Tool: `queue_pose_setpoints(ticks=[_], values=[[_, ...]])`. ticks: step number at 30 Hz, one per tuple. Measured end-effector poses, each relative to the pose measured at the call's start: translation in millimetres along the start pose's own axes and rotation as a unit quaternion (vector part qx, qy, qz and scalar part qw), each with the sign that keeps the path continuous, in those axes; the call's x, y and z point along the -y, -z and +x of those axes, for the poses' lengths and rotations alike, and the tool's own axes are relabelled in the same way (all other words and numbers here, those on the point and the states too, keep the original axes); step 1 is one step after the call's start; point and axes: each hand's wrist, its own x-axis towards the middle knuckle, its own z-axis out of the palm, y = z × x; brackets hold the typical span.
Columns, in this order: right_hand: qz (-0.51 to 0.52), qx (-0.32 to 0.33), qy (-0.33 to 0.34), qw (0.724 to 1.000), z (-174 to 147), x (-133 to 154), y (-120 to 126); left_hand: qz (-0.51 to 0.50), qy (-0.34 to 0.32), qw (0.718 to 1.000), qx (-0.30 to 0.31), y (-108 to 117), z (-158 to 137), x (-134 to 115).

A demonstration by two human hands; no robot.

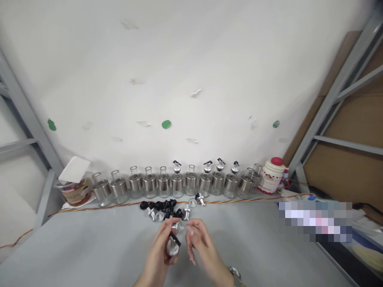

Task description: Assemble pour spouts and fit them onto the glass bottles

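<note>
My left hand [160, 245] is curled around a bottle pourer [172, 247] with a silver cap and a black lever. Another small silver and pale part [178, 226] sits at its fingertips, partly hidden and smeared by motion. Close beside it, my right hand [202, 243] has its index finger and thumb drawn together at the pale part; what exactly they pinch is blurred. Just beyond both hands lies a pile of black stopper pieces [163, 205] mixed with silver pourer tops [187, 213]. Two more silver tops [201, 199] rest at the pile's right.
Along the wall stands a row of glass bottles with metal sleeves [164, 182]; several carry pourers [207, 166]. A tub [76, 193] is at the left end, a red-lidded jar [271, 175] at the right. A twisted cord [119, 205] crosses the grey table [89, 247].
</note>
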Motion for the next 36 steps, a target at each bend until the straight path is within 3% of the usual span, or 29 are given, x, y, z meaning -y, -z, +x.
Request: queue_pose_setpoints(ticks=[3, 6, 10, 13, 15, 18, 20, 23, 27, 36], values=[[-0.142, 0.071, 0.035, 0.987, -6, 8, -1, 0.048, 0.016, 0.998, -0.035, -3, 2, 4], [-0.236, 0.074, 0.056, 0.967, -6, 13, -2, 0.087, 0.03, 0.995, -0.028, 1, 10, 18], [-0.285, 0.081, 0.088, 0.951, -2, 19, -3, 0.072, 0.027, 0.997, 0.008, 9, 26, 37], [-0.282, 0.102, 0.112, 0.947, 8, 33, -2, 0.046, 0.001, 0.999, 0.019, 13, 35, 37], [-0.283, 0.085, 0.141, 0.945, 24, 51, 0, 0.038, -0.017, 0.999, 0.009, 15, 39, 31], [-0.33, -0.024, 0.196, 0.923, 66, 88, 10, 0.033, -0.034, 0.999, 0.01, 21, 44, 20], [-0.367, -0.084, 0.197, 0.905, 100, 111, 20, 0.03, -0.032, 0.999, 0.026, 26, 47, 17], [-0.407, -0.12, 0.194, 0.885, 146, 131, 34, 0.028, -0.026, 0.998, 0.046, 34, 50, 19], [-0.492, -0.143, 0.183, 0.839, 176, 131, 43, 0.006, -0.035, 0.996, 0.076, 39, 53, 25], [-0.63, -0.118, 0.142, 0.754, 191, 129, 47, -0.049, -0.07, 0.989, 0.121, 36, 46, 23]])
